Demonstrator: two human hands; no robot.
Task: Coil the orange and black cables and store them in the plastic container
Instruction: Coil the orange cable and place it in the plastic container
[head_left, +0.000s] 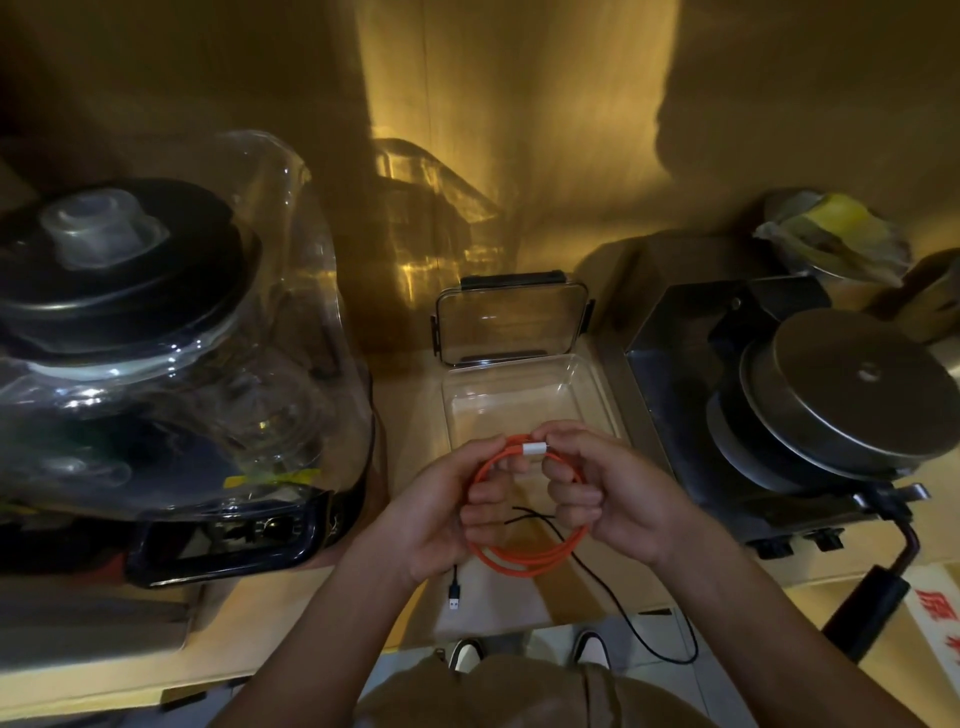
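Both hands grip a coiled orange cable above the worktop: the left hand curls round the loop's left side, the right hand pinches its white connector at the top. The open plastic container sits just beyond the hands, its lid propped behind. A loose black cable trails below the hands, over the worktop's edge.

- Two hands: left hand, right hand
- One orange cable
- One black cable
- One plastic container, one lid
- One blender
- Two shoes
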